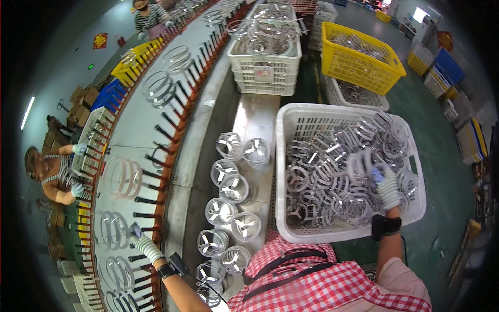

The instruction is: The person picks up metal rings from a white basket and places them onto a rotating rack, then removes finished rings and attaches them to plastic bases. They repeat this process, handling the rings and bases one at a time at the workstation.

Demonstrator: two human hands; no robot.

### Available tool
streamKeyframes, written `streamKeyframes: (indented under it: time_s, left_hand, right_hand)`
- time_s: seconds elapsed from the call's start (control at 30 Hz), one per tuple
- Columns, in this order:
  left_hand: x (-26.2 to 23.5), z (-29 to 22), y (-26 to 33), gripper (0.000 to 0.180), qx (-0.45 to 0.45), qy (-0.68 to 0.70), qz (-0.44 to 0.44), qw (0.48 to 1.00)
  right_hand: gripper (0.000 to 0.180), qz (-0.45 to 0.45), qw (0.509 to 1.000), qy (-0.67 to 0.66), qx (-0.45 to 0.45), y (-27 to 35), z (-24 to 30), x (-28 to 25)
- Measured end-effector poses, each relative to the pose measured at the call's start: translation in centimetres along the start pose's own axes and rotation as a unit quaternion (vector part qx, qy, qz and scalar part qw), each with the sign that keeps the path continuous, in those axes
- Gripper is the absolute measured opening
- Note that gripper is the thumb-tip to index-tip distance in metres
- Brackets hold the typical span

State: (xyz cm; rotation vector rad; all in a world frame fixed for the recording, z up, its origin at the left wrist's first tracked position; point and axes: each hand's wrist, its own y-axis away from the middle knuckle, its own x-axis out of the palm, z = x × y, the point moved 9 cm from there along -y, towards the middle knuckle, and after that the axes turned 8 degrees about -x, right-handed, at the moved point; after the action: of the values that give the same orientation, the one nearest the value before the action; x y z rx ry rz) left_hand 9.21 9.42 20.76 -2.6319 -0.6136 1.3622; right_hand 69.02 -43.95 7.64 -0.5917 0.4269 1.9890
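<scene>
My left hand (146, 246), in a striped glove, reaches over the conveyor's edge beside a black peg (147, 215). Its fingertips are close to a set of clear rings (109, 230) on the belt; whether they grip anything cannot be made out. My right hand (387, 191), gloved alike, is down inside a white plastic basket (287, 117) heaped with shiny ringed parts (322, 177). Its fingers curl against a pale ringed part (359, 167) on top of the heap. Between basket and conveyor, several round parts with three-armed centres (220, 211) stand in two rows on a metal ledge.
More ring sets (125, 178) lie along the curved conveyor (136, 140), lined with black pegs. Stacked white crates (265, 75) and a yellow basket (364, 73) hold similar parts ahead. Across the belt, a person (54, 174) in gloves works; another (150, 20) is farther off.
</scene>
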Motion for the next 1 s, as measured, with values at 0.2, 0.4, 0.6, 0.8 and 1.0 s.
streamKeyframes:
  time_s: [0.2,0.4,0.6,0.8,1.0]
  left_hand:
    - [3.2,-2.3,13.5,0.060,-0.041,0.087,0.091,0.991]
    - [8.6,-16.7,32.7,0.043,-0.025,0.232,0.637,0.734]
    - [10.7,-13.5,35.3,0.044,-0.100,0.127,0.742,0.650]
    - [11.6,-10.7,35.1,0.036,0.068,0.048,0.713,0.696]
    - [10.1,-14.3,37.7,0.024,-0.039,0.026,0.751,0.658]
  right_hand:
    - [0.019,0.165,0.933,-0.315,0.060,1.8,7.4,9.1]
    - [0.017,0.326,0.847,-0.412,0.084,4.4,13.3,14.6]
    - [0.019,0.381,0.842,-0.383,0.000,5.7,17.4,16.3]
    - [0.026,0.362,0.820,-0.437,0.072,6.3,16.2,15.4]
    - [0.036,0.322,0.874,-0.346,-0.109,3.9,16.2,10.3]
